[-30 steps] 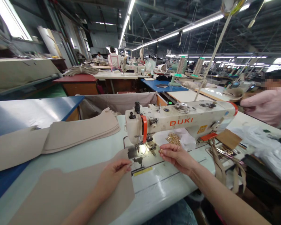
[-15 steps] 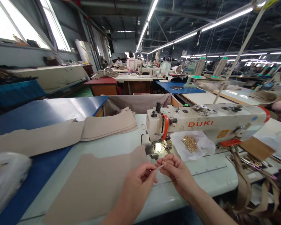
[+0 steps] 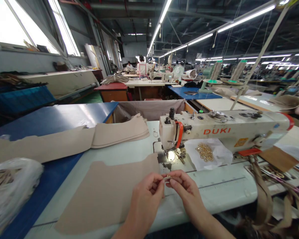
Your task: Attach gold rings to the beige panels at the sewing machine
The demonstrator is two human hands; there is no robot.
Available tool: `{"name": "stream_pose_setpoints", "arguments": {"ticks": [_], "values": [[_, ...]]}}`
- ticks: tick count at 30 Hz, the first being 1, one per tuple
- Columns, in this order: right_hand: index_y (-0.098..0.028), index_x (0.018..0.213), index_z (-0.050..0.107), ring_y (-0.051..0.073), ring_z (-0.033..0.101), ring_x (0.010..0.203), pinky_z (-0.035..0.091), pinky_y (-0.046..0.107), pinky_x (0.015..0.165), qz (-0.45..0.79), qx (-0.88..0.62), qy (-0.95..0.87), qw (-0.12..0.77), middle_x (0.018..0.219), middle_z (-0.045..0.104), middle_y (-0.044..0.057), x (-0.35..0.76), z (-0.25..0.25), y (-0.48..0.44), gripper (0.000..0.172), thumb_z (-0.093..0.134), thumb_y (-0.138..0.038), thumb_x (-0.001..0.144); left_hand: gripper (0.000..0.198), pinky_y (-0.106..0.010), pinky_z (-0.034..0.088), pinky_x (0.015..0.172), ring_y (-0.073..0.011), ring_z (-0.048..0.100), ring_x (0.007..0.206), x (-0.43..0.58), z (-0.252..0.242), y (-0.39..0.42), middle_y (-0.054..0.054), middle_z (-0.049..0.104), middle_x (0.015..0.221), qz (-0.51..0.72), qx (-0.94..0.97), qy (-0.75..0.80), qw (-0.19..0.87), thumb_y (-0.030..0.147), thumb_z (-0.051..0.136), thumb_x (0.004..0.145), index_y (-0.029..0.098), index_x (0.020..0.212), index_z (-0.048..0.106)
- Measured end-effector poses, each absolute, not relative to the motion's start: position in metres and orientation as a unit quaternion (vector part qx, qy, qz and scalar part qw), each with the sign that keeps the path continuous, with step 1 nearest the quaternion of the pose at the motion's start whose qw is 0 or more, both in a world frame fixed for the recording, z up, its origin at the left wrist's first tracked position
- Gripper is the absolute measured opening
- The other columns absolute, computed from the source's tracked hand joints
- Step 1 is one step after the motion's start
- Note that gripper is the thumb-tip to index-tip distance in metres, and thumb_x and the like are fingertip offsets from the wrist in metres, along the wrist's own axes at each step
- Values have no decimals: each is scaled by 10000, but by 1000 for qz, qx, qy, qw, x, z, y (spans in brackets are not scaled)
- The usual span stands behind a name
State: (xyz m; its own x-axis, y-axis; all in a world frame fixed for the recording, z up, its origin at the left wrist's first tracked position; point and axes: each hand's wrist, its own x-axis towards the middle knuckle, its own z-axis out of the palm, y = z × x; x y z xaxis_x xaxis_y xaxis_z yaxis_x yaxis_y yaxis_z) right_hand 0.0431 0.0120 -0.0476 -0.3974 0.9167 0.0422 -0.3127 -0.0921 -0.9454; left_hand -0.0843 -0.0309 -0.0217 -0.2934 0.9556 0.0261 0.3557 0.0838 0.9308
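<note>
Tabletop (image 3: pixel 229 194), left hand (image 3: pixel 147 196) opposite right hand (image 3: pixel 188 192)

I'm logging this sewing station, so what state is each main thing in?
Left hand: pinching small gold and pale piece
Right hand: pinching same piece
Golden fittings: loosely piled on white sheet
Large beige panel: lying flat
Smaller beige panels: stacked
Sewing machine: needle area lit
Ceiling lights: lit
</note>
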Motion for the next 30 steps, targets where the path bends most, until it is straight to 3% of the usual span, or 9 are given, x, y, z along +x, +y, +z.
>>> {"name": "stream_pose_setpoints", "arguments": {"ticks": [8, 12, 15, 24, 30], "values": [[-208, 823, 599, 156, 632, 684, 481, 247, 649, 474, -369, -648, 468, 716, 651, 15, 43, -60, 12, 96, 541, -275, 858, 170, -230, 445, 510, -149, 585, 515, -80, -26, -35, 15, 624, 575, 434, 525, 681, 269, 336, 514, 782, 226, 700, 615], [-200, 877, 581, 152, 604, 640, 441, 236, 615, 300, -373, -766, 430, 693, 623, 17, 47, -61, 13, 108, 474, -197, 871, 172, -241, 468, 563, -156, 594, 554, -79, -29, -36, 3, 652, 628, 434, 550, 674, 237, 328, 510, 791, 236, 707, 630], [-182, 945, 568, 169, 609, 661, 431, 247, 620, 234, -362, -808, 401, 733, 636, 44, 48, -63, 13, 146, 433, -193, 893, 185, -248, 471, 573, -161, 597, 563, -82, -31, -34, 3, 648, 627, 430, 552, 672, 243, 330, 502, 803, 235, 713, 632], [-178, 989, 558, 161, 619, 726, 439, 232, 663, 336, -363, -791, 360, 793, 647, 41, 47, -63, 15, 178, 402, -170, 903, 184, -231, 450, 523, -146, 589, 505, -89, -32, -29, 39, 599, 536, 424, 515, 661, 344, 328, 490, 810, 223, 726, 616], [-181, 978, 566, 141, 614, 683, 430, 207, 631, 359, -363, -781, 360, 764, 647, 23, 46, -62, 15, 180, 402, -191, 903, 193, -234, 453, 547, -152, 607, 557, -89, -32, -33, 19, 644, 606, 422, 533, 674, 289, 331, 498, 795, 221, 705, 630]]}}
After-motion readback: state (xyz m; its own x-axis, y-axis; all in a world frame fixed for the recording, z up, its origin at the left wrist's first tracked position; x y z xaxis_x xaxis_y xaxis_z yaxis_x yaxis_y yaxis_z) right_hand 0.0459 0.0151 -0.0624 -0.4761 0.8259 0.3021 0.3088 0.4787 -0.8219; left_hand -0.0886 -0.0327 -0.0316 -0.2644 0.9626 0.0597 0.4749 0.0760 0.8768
